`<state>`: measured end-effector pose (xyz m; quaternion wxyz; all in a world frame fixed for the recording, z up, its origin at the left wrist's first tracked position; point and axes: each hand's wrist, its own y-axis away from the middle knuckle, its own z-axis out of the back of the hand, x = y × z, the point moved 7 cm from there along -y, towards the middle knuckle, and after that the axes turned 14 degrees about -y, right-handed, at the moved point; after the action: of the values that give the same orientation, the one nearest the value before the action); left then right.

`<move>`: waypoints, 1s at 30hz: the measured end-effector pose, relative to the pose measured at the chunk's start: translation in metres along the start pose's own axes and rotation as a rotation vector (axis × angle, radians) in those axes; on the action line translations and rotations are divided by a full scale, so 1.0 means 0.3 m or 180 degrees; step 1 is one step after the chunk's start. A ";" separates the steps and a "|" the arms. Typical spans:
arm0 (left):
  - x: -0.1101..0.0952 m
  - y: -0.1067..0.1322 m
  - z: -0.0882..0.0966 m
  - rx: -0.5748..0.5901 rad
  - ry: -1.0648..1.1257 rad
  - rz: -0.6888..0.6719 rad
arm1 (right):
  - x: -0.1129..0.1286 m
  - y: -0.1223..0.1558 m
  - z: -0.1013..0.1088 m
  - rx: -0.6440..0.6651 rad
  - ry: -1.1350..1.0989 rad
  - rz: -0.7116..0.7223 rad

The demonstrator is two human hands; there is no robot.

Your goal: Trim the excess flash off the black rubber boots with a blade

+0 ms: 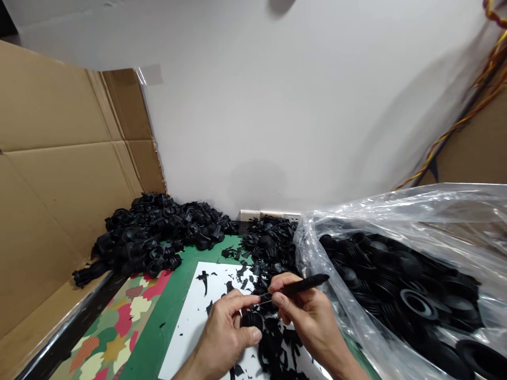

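Observation:
My left hand [227,330] is closed around a small black ribbed rubber part [252,320], held just above the white sheet [190,322]. My right hand [307,314] grips a slim black-handled knife [303,285], its thin tip pointing left and touching the rubber part between my fingers. Black rubber trimmings [277,348] lie scattered on the sheet under both hands.
A heap of black ribbed rubber parts [154,237] sits at the back left against a cardboard wall [59,174]. A clear plastic bag [396,221] full of black rubber parts fills the right. A scrap pile [269,243] lies behind my hands. The table has a green mat [174,295].

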<state>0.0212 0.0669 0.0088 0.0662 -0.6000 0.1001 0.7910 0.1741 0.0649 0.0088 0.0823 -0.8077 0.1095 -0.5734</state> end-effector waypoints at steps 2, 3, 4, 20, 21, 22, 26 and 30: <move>0.014 0.001 0.009 -0.0091 0.0095 0.0081 | 0.005 0.003 0.017 -0.0178 0.0186 0.0091; 0.025 0.003 0.011 -0.0100 0.0092 0.0152 | 0.009 0.006 0.025 -0.0294 0.0201 0.0124; 0.035 0.004 0.012 -0.0083 0.0056 0.0229 | 0.011 0.010 0.032 -0.0403 0.0157 0.0135; -0.019 0.004 0.032 -0.0314 0.0078 -0.0084 | 0.063 0.046 -0.054 0.0068 0.0182 0.0578; -0.025 0.005 0.033 -0.0326 0.0082 -0.0072 | 0.061 0.046 -0.055 0.0052 0.0190 0.0606; -0.029 0.006 0.034 -0.0335 0.0093 -0.0054 | 0.059 0.047 -0.055 0.0016 0.0197 0.0633; -0.020 0.006 0.028 -0.0313 0.0206 0.0003 | 0.052 0.054 -0.061 -0.0025 0.0271 0.0761; 0.011 0.001 0.018 -0.0266 0.0261 -0.0016 | 0.059 0.061 -0.068 0.0059 0.0395 0.0918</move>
<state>0.0151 0.0679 0.0070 0.0390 -0.6344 0.0681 0.7690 0.1589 0.0422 0.0269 0.1643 -0.7458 0.2238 -0.6055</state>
